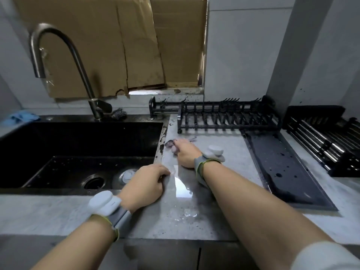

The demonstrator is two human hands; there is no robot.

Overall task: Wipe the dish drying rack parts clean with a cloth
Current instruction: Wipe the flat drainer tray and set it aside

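Two hands: both on the wet grey stone counter [194,221], each wrist banded with a pale grey device.
Left hand [145,187]: nearest; fingers curled under at the sink's edge, tips on a glossy clear sheet [182,187] lying flat on the counter; whether they pinch it, cannot tell.
Right hand [185,153]: farther out, knuckles up, fingers bunched round a small crumpled purplish cloth [172,146], pressing it to the counter by the sink corner.
Sink [78,152]: black, deep, square-walled, beaded with water; round drain at the bottom.
Drip tray [288,172]: dark, flat, long, low-rimmed, spotted with droplets; right of the right forearm, apart from both hands.
Plate rack [228,115]: black metal, upright slats in rows; beyond the cloth, not touching it.
Roll-up rack [321,141]: steel rods on black, far right.
Faucet [64,65]: brushed steel, arched, behind the sink; dark scourer [118,113] at its base.
Blue rag [21,116]: far left ledge.
Cardboard [109,45]: creased brown sheets covering the back wall opening.
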